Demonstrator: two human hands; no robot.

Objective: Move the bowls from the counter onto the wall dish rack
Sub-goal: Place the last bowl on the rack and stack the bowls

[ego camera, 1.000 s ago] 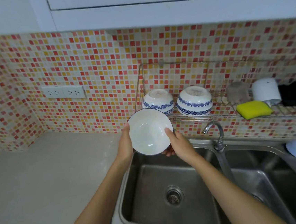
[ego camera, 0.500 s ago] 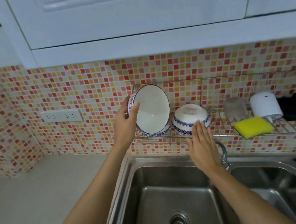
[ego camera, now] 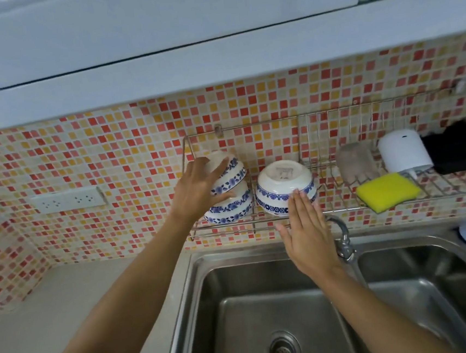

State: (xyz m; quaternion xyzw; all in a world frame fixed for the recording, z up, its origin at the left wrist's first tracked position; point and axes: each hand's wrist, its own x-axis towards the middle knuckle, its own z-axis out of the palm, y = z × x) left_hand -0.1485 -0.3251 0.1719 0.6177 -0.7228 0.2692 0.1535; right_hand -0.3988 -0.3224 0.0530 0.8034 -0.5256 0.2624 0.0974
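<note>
the left hand (ego camera: 196, 192) holds the top bowl (ego camera: 226, 174) upside down on another bowl (ego camera: 231, 210) in the wall rack (ego camera: 343, 209); the right hand (ego camera: 305, 234) is flat beside a third bowl (ego camera: 282, 188).

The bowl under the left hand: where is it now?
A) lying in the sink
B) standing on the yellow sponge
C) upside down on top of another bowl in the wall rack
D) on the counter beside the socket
C: the left hand holds the bowl upside down, tilted, on the lower bowl in the wall rack.

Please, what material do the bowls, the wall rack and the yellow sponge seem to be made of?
The bowls look like glazed ceramic: glossy white with blue printed bands and a bare foot ring. The wall rack appears to be thin polished metal wire, probably steel. The yellow sponge looks like soft matte foam.
</note>
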